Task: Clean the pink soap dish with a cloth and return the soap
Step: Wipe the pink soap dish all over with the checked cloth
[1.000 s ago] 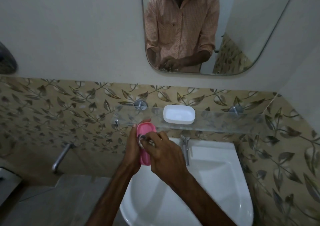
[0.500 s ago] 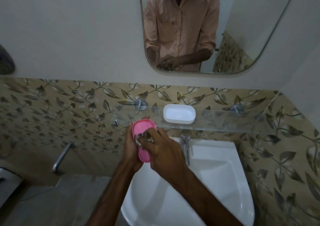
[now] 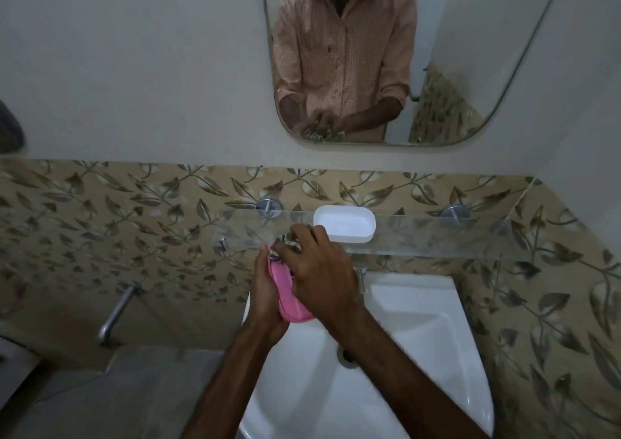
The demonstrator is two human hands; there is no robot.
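My left hand (image 3: 267, 295) grips the pink soap dish (image 3: 289, 299) from its left side and holds it on edge over the white sink (image 3: 420, 331). With curled fingers my right hand (image 3: 319, 270) holds a small patterned cloth (image 3: 285, 247) against the dish's upper end. Most of the cloth is hidden under those fingers. A white soap tray (image 3: 344, 224) sits on the glass shelf (image 3: 437, 235) just behind my hands. I cannot see a soap bar.
A mirror (image 3: 470, 52) hangs above the shelf and reflects a person in a checked shirt. A metal tap (image 3: 116, 314) sticks out of the leaf-patterned tiles at the left. A grey ledge (image 3: 117, 388) lies below it.
My right hand has slid with the cloth from the middle of the dish up to its top end. The dish is now more covered.
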